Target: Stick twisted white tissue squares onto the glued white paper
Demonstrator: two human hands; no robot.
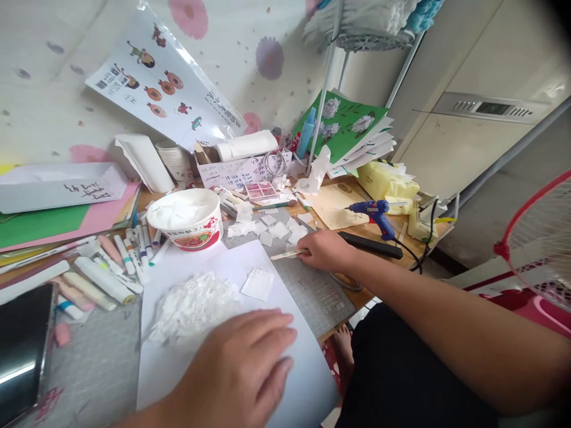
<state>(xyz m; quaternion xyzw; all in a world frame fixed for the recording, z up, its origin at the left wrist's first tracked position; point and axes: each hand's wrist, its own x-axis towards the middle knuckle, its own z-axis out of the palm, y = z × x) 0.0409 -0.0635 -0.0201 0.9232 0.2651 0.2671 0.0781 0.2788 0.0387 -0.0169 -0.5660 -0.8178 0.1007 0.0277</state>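
The right hand (328,248) is positioned right of centre, over the grey cutting mat (307,297). Its fingers are clamped on one end of a thin stick (286,255); the free end points left, near the right edge of the white sheet (306,365). The left hand (236,362) is located at the near side, over the sheet, with fingers extended and thumb apart. Contact with the sheet cannot be determined. A pile of white scraps (191,306) lies on the sheet, far and left of this hand; a small white square (257,284) lies to the right of the pile. The paper bowl (196,236) stands upright beyond the pile. Loose paper pieces (280,230) lie right of the bowl. The glue gun (375,215) is located far right.
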